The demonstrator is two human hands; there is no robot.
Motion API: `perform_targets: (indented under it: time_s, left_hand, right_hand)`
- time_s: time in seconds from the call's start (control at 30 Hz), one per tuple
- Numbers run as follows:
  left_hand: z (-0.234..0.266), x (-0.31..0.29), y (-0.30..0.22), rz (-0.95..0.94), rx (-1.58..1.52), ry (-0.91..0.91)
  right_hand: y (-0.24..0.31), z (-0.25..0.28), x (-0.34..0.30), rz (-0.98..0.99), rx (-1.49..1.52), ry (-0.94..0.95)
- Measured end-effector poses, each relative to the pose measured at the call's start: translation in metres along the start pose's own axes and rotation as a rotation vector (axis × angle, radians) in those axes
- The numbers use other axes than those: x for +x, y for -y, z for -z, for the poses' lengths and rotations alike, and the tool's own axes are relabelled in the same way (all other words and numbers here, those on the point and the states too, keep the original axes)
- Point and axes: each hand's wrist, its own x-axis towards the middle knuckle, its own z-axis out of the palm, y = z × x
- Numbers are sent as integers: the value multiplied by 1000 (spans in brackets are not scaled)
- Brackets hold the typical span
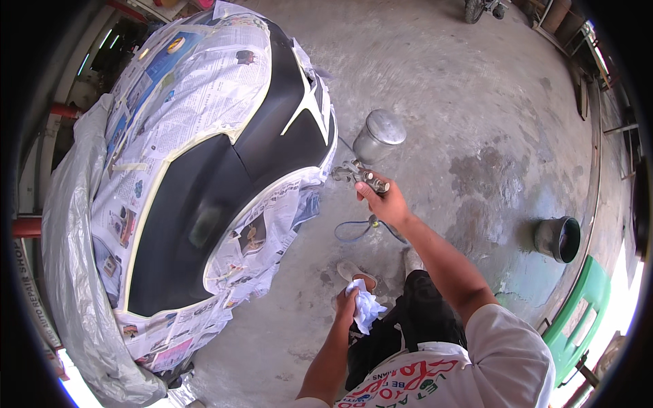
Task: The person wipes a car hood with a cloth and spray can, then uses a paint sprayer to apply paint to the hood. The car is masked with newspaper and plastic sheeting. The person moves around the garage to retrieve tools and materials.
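Note:
My right hand (385,201) is wrapped round a metal spray gun (352,171) with a silver paint cup (381,129). The gun's front faces left, a short gap from the car's dark panel (187,211). Below the hand, a thin hose (352,231) loops near the floor. Low by my legs, my left hand (345,306) grips a crumpled white cloth or paper (367,307). Newspaper (204,88) edged with pale tape frames the dark fender and bumper and fills the wheel arch. One lighter, hazy patch (203,226) shows on the fender.
A grey plastic sheet (71,231) drapes the car's left side. On the concrete floor (449,81) to the right stand a dark bucket (556,239) and a green plastic piece (578,319) like a chair. A small wheel (474,10) shows at the far edge.

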Motion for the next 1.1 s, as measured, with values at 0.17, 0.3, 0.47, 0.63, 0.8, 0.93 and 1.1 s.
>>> perform_targets:
  time_s: [0.17,0.3,0.47,0.63,0.8,0.93,1.1]
  left_hand:
    - [-32,85,-5,-92,99,29]
    - [-51,143,-43,-168,117,80]
    - [-48,248,-47,-299,230,120]
    - [-48,329,-22,-417,80,47]
    - [-54,340,-15,-550,315,-53]
    - [-60,317,-37,-711,376,-3]
    - [-53,297,-28,-748,376,-26]
  right_hand:
    - [-16,30,75,110,-88,-88]
    - [-54,37,118,261,-187,-284]
    - [-104,22,124,325,-175,-227]
    - [-123,22,89,192,47,134]
    - [-157,28,90,331,107,284]
    - [-173,36,110,349,21,127]
    - [-184,45,130,527,-151,-138]
